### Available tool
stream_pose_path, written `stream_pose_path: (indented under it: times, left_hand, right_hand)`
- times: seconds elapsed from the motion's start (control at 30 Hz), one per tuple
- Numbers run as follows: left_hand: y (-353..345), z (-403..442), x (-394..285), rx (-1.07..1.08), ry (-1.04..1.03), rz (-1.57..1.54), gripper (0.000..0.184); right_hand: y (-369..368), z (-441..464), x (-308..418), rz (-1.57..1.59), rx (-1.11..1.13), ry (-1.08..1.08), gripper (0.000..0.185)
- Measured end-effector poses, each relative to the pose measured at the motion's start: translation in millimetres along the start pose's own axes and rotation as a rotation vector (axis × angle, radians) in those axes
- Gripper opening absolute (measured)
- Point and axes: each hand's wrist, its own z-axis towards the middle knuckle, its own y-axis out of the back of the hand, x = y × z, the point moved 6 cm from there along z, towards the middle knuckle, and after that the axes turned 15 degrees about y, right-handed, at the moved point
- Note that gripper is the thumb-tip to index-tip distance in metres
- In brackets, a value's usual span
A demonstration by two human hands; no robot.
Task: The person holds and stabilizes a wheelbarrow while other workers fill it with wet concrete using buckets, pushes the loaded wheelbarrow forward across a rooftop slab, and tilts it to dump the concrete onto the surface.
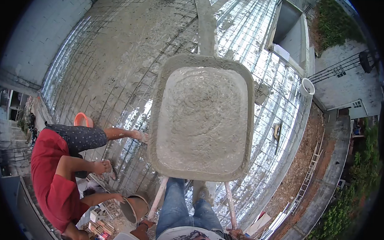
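Observation:
A wheelbarrow (155, 118) stands in front of my legs, its tray filled with wet grey concrete (205, 116). My left hand (147, 223) is closed around the end of the left handle (158, 199). On the other side, my right hand (236, 233) grips the end of the right handle (230, 206). The tray hides the wheel. Beneath the barrow runs a plank (207, 27) smeared with concrete, stretching away ahead.
At left a person in a red shirt (51, 166) bends over, one hand on a bucket (135, 207). An orange bucket (83, 119) lies behind them. Steel mesh (237, 32) and fresh concrete (118, 45) surround the plank. A white bucket (307, 87) and a trowel-like tool (277, 133) are at right.

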Motion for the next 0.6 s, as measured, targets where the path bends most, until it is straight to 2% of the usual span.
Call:
stream_pose_path:
  times: [0.03, 0.07, 0.13, 0.33, 0.6]
  left_hand:
    - [10.2, -2.2, 5.5, 0.011, -0.012, -0.006, 0.076]
    - [36.8, -1.0, 3.4, 0.005, -0.03, -0.018, 0.078]
    - [80.8, -14.8, 1.2, 0.016, -0.062, -0.035, 0.083]
    - [172.3, -20.8, 4.6, 0.046, -0.076, -0.006, 0.074]
    - [285.9, -38.3, -29.8, 0.051, -0.104, 0.063, 0.064]
  right_hand:
    - [14.6, -13.1, 24.7, -0.024, 0.044, -0.061, 0.073]
    - [21.8, -8.5, 43.3, -0.082, 0.073, 0.016, 0.072]
    - [44.6, -14.0, 72.6, -0.051, 0.067, -0.004, 0.071]
    - [106.0, -39.9, 148.8, 0.079, 0.002, -0.105, 0.068]
    - [195.4, -33.8, 222.2, 0.167, -0.078, -0.143, 0.064]
